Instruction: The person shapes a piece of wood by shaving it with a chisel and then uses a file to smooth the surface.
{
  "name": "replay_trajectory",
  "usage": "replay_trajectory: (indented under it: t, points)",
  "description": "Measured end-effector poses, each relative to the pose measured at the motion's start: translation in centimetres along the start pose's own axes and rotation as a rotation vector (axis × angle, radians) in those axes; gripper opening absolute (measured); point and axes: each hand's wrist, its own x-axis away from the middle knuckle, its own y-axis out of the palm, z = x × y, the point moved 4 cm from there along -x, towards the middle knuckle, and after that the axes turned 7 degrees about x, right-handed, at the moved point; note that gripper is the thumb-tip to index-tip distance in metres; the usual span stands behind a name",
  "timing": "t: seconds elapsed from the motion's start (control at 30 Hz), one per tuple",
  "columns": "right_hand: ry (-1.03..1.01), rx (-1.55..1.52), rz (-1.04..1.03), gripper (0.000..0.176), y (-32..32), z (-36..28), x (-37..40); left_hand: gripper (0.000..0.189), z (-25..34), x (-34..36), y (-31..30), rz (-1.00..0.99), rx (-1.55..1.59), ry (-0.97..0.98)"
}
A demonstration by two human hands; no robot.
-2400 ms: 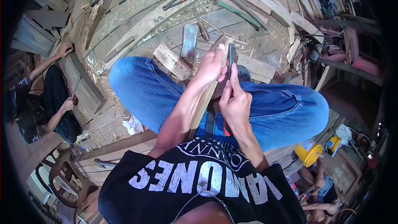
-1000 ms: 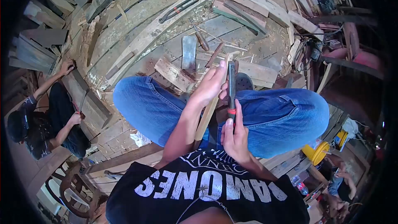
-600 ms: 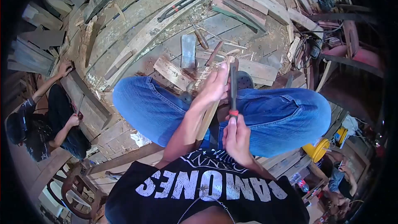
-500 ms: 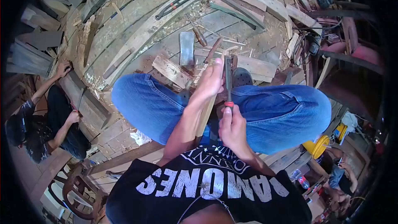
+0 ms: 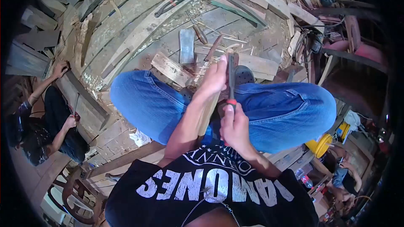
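My left hand [image 5: 214, 77] is wrapped round a long piece of wood [image 5: 208, 111] that runs between my knees. In my right hand [image 5: 235, 125] is the red and dark handle of a chisel-like tool [image 5: 231, 75]. Its long grey blade points away from me and lies along the right side of the wood's top end, beside my left fingers. Just beyond, on the floor, are a grey metal blade [image 5: 186, 46], a brown wooden handle [image 5: 200, 34] and a rough wood block [image 5: 171, 69].
A long curved plank [image 5: 139, 40] bears pincers [image 5: 174, 2]. At the left, a co-worker's hand [image 5: 61, 69] rests by a beam [image 5: 82, 96]. Yellow buckets [image 5: 320, 145] stand at the right, near another person [image 5: 346, 176]. Wood scraps [image 5: 294, 44] lie ahead.
The tool's blade has shifted slightly against the wood, and the curled shaving at the wood's tip looks smaller. The whole view has moved a little.
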Motion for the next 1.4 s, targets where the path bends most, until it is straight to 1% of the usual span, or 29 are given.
replay_trajectory:
  t: [0.07, 0.13, 0.17, 0.2, 0.27, 0.3, 0.33, 0.4, 0.43, 0.47, 0.53, 0.63, 0.67, 0.73, 0.8, 0.87, 0.9, 0.93, 1.0, 1.03, 1.07, 1.13, 1.17, 1.2, 1.23, 1.27, 1.33, 1.37, 1.4]
  points:
    - [-0.015, 0.046, -0.016, 0.021, 0.3, -0.1, 0.0, 0.052, 0.5, -0.5, -1.1, -0.029, 0.057, 0.022]
    - [0.020, 0.030, -0.048, 0.022, -0.3, 0.0, 1.2, 0.055, 0.1, 0.4, -1.1, 0.031, 0.019, 0.003]
    - [-0.095, 0.033, 0.003, 0.022, -0.2, 0.9, 0.8, 0.057, 0.7, 0.2, -0.6, 0.062, -0.026, 0.015]
    - [-0.097, 0.036, 0.012, 0.022, 0.4, 1.1, 0.2, 0.060, 0.8, 0.2, -0.3, 0.091, -0.068, 0.015]
    - [-0.163, 0.074, 0.065, 0.021, 1.3, 0.9, -0.4, 0.063, 0.0, -1.4, -1.3, -0.052, 0.008, 0.066]
    - [-0.191, 0.095, 0.061, 0.021, 0.9, 0.5, -0.1, 0.062, 0.0, -1.8, -1.6, -0.060, 0.000, 0.074]
    - [-0.137, 0.043, 0.009, 0.021, 0.5, 0.7, 0.8, 0.062, -0.5, -1.5, -1.8, -0.059, -0.001, 0.067]
    - [-0.160, 0.057, 0.025, 0.022, 0.0, 0.5, 1.1, 0.061, -0.2, -0.9, -0.9, 0.033, -0.078, 0.008]
    - [-0.105, 0.022, 0.029, 0.022, 0.2, 0.8, 0.2, 0.051, -0.4, -0.8, -0.2, 0.097, -0.013, 0.039]
    - [-0.042, -0.014, 0.028, 0.022, 0.6, -0.1, -0.3, 0.052, -0.1, -1.1, -0.6, -0.014, 0.049, 0.030]
    - [-0.074, 0.033, 0.038, 0.023, 1.1, 0.6, -0.4, 0.052, -0.3, -1.5, -1.2, -0.050, 0.068, 0.048]
    - [0.009, 0.027, -0.028, 0.023, -0.3, 0.1, 1.5, 0.050, 0.0, -0.7, -0.5, -0.019, -0.010, 0.032]
    - [0.007, 0.027, -0.014, 0.023, 0.2, 0.5, 0.7, 0.052, -2.1, -2.5, -0.4, -0.066, 0.080, 0.019]
    - [-0.097, 0.089, 0.082, 0.023, 1.7, 1.6, -0.6, 0.059, 0.3, -0.8, -0.7, -0.031, 0.011, 0.054]
    - [-0.078, 0.046, 0.046, 0.023, 1.1, -0.4, 0.0, 0.061, -0.1, -1.6, -1.6, -0.031, -0.018, 0.016]
    - [0.158, 0.007, -0.055, 0.022, -0.3, -1.1, 1.3, 0.061, -0.4, -1.2, -1.2, -0.004, -0.173, 0.070]
    - [-0.033, 0.043, 0.055, 0.024, -0.2, -1.2, 0.1, 0.061, 0.3, -1.8, -0.9, -0.019, -0.176, 0.091]
    - [0.071, -0.008, 0.002, 0.023, 0.0, -0.9, -0.1, 0.061, 0.2, -1.7, -1.0, -0.031, -0.145, 0.098]
    - [0.196, -0.060, -0.076, 0.023, 0.4, -2.5, 0.3, 0.062, 0.2, -1.4, -1.4, -0.030, -0.075, 0.111]
    - [0.009, 0.007, 0.010, 0.022, 0.8, -0.5, 0.2, 0.064, 0.1, -1.2, -1.4, -0.026, -0.036, 0.107]
    - [0.005, 0.037, -0.024, 0.022, 0.4, -0.6, 1.0, 0.064, 0.5, -0.8, -1.4, 0.023, -0.136, 0.158]
    - [-0.007, 0.047, 0.023, 0.021, -0.1, -0.3, -0.1, 0.065, -0.4, -1.5, -0.7, 0.008, -0.165, 0.102]
    - [-0.059, 0.057, 0.037, 0.020, 0.6, -0.4, -0.6, 0.065, 0.4, -1.1, -0.9, 0.037, -0.166, 0.127]
    - [-0.112, 0.069, 0.042, 0.020, 1.3, -0.7, -0.8, 0.065, 0.3, -1.3, -1.3, 0.001, -0.095, 0.139]
    - [-0.034, -0.030, -0.006, 0.020, 1.5, -0.6, -0.2, 0.064, 0.6, -1.3, -1.2, -0.002, -0.078, 0.132]
    - [-0.036, -0.035, -0.019, 0.020, 1.3, -0.8, 0.2, 0.064, 0.5, -1.0, -1.5, 0.007, -0.058, 0.117]
    - [0.007, 0.053, -0.028, 0.022, 0.3, -0.5, 1.3, 0.059, -1.1, -2.3, -1.7, 0.034, -0.149, 0.235]
    - [-0.068, 0.044, 0.043, 0.023, 0.1, -0.1, 0.1, 0.058, -0.5, -1.0, -0.8, -0.081, -0.032, 0.086]
    - [-0.087, -0.005, 0.109, 0.024, -0.6, -1.2, -1.5, 0.058, -0.5, -0.4, -0.1, -0.091, -0.031, 0.080]
